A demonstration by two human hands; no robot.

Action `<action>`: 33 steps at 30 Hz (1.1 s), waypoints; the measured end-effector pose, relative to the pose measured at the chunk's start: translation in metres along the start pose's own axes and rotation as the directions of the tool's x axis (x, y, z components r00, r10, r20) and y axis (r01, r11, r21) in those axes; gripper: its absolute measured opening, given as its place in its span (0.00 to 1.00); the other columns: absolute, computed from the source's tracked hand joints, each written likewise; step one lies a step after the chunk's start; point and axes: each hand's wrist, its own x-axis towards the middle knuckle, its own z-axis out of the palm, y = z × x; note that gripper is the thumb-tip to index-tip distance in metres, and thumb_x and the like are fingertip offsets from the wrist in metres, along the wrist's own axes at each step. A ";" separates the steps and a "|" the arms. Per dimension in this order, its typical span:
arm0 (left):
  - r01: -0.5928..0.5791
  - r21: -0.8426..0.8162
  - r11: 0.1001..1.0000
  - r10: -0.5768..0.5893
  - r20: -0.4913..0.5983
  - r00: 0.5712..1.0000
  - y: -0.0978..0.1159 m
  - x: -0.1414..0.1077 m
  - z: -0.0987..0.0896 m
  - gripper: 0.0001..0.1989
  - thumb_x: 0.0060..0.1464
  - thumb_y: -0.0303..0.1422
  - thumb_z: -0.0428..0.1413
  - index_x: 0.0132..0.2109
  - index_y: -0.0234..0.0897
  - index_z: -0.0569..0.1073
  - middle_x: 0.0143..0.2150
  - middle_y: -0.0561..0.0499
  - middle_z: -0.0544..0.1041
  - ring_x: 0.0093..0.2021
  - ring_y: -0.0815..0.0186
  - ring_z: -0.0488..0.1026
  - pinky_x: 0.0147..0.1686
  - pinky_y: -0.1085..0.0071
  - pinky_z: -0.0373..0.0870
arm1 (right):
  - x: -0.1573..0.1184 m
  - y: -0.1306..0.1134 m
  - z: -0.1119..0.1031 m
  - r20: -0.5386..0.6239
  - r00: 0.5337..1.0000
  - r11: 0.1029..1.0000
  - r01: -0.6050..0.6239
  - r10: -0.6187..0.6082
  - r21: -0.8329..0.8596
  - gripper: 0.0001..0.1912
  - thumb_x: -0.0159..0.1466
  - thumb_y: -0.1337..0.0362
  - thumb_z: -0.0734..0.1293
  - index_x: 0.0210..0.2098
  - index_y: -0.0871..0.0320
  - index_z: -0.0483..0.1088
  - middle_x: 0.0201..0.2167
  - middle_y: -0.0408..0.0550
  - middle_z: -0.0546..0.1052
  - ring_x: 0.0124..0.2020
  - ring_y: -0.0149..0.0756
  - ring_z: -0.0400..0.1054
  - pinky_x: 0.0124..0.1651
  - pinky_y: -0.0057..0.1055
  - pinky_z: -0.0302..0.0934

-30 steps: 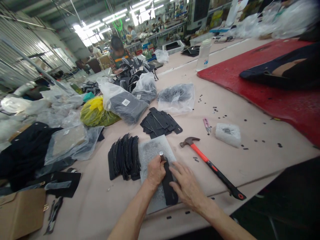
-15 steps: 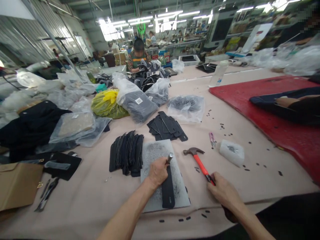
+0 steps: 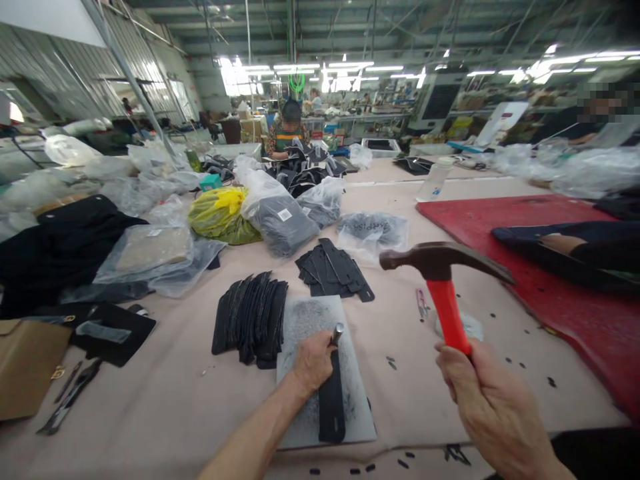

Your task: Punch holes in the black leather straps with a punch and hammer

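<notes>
My left hand (image 3: 314, 363) is closed around a short metal punch (image 3: 337, 333), held upright over the far end of a dark strap piece (image 3: 332, 407). A small slot shows near the strap's close end. Beneath it lies a pale, smudged board (image 3: 357, 373). My right hand (image 3: 490, 393) grips a claw hammer (image 3: 447, 293) by its red handle, raised above the table to the right of the board. Left of the board stands a row of similar dark pieces (image 3: 253, 317). Beyond it, more dark pieces (image 3: 333, 267) lie fanned out.
Small dark offcuts (image 3: 391, 363) dot the table. Pink thread snips (image 3: 421, 303) and a whitish block (image 3: 467, 327), partly behind the hammer, lie right. Bagged goods (image 3: 280, 217) fill the far side. Another person's hand (image 3: 560, 243) rests by a red mat (image 3: 530, 267). A cutter (image 3: 70, 397) lies left.
My right hand has lifted the hammer from low over the table, bringing it up and closer to me. My left hand stays on the punch. The view has tilted up slightly.
</notes>
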 end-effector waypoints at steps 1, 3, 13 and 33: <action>0.002 -0.004 1.000 -0.002 -0.003 1.000 0.000 0.000 0.000 0.07 0.55 0.22 0.50 0.37 0.38 0.70 0.33 0.49 0.76 0.37 0.62 0.73 0.38 0.69 0.68 | -0.001 -0.003 -0.004 -0.002 0.992 0.985 0.129 -0.130 -0.114 0.17 0.68 0.49 0.57 0.31 0.54 0.63 0.17 0.38 0.64 0.16 0.30 0.60 0.20 0.27 0.51; 0.007 -0.015 1.000 -0.007 -0.006 1.000 -0.001 0.000 0.000 0.07 0.55 0.22 0.50 0.37 0.38 0.69 0.34 0.49 0.76 0.37 0.62 0.73 0.39 0.68 0.68 | -0.004 -0.007 -0.010 0.104 0.947 0.902 0.321 -0.304 -0.287 0.17 0.68 0.51 0.56 0.28 0.54 0.62 0.15 0.39 0.64 0.14 0.30 0.59 0.19 0.29 0.47; 0.012 -0.022 1.000 -0.012 0.009 1.000 0.001 0.000 -0.003 0.07 0.55 0.22 0.51 0.37 0.38 0.70 0.35 0.48 0.76 0.39 0.61 0.73 0.40 0.68 0.68 | -0.008 -0.027 -0.019 -0.051 0.904 0.839 0.371 -0.424 -0.398 0.13 0.70 0.56 0.55 0.33 0.54 0.64 0.15 0.39 0.64 0.13 0.31 0.59 0.19 0.29 0.49; 0.043 -0.054 0.998 -0.043 0.003 0.999 0.001 0.000 -0.003 0.06 0.56 0.23 0.50 0.36 0.38 0.70 0.34 0.49 0.76 0.38 0.62 0.73 0.39 0.67 0.69 | -0.016 0.064 0.016 0.338 0.934 0.964 -0.028 0.120 -0.265 0.21 0.69 0.50 0.51 0.26 0.53 0.58 0.17 0.39 0.67 0.19 0.34 0.63 0.24 0.28 0.50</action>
